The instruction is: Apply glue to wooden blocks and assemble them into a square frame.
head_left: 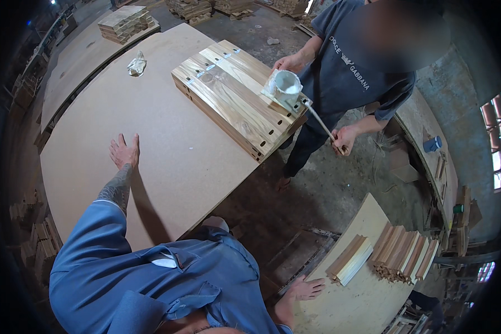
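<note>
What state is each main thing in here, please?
Left hand: open, empty, palm down at the large table
Right hand: open, empty, on the small table
White pot: open, held by the co-worker
Stick: held by the co-worker
Slotted wooden panels: stacked, white-smeared at some slots
Pale scrap: crumpled
Wooden strips: grouped together

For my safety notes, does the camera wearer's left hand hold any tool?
No, the wearer's left hand is open and empty at the tabletop.
</note>
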A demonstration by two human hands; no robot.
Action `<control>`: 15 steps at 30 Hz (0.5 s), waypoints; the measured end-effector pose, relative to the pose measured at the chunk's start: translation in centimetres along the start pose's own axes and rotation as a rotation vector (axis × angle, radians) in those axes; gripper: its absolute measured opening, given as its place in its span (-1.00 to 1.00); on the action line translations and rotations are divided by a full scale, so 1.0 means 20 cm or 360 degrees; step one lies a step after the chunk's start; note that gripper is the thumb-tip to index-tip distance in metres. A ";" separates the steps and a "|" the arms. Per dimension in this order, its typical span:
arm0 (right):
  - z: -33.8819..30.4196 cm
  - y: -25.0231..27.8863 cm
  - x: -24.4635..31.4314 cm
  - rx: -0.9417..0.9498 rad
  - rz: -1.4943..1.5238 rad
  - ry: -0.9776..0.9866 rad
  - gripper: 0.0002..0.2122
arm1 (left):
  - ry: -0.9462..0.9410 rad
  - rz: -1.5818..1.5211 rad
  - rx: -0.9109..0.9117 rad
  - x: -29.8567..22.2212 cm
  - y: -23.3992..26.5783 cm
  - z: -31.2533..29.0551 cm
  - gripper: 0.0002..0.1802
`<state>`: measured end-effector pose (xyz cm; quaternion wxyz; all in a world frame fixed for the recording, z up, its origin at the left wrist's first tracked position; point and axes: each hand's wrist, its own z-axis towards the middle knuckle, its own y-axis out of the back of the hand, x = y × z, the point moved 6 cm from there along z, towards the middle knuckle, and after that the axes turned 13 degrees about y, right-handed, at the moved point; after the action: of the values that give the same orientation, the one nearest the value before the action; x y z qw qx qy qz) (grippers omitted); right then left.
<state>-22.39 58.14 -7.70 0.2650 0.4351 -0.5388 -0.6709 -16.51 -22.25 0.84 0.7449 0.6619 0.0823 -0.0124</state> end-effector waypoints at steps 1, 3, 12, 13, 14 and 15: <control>0.00 0.00 0.00 -0.0009 -0.0003 -0.0001 -0.15 | 0.0001 0.0007 0.0006 0.00 0.01 0.00 -0.06; 0.00 0.01 0.00 0.0000 0.0008 -0.0006 -0.16 | 0.0003 0.0014 0.0011 0.00 0.01 -0.01 -0.06; 0.00 0.03 0.01 0.0045 0.0034 -0.0021 -0.16 | -0.0009 0.0014 -0.0005 0.00 0.00 0.01 -0.06; 0.00 0.03 0.01 0.0063 0.0035 -0.0018 -0.16 | -0.0008 0.0014 -0.0012 0.00 0.00 0.01 -0.06; 0.00 0.03 0.01 0.0064 0.0035 -0.0019 -0.16 | -0.0010 0.0013 -0.0019 0.00 0.00 0.00 -0.06; 0.00 0.03 0.01 0.0070 0.0030 -0.0020 -0.16 | -0.0011 0.0013 -0.0019 0.00 0.00 0.00 -0.06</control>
<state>-22.52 57.67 -7.12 0.2582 0.4315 -0.5592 -0.6591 -16.51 -22.30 0.83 0.7493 0.6577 0.0771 -0.0109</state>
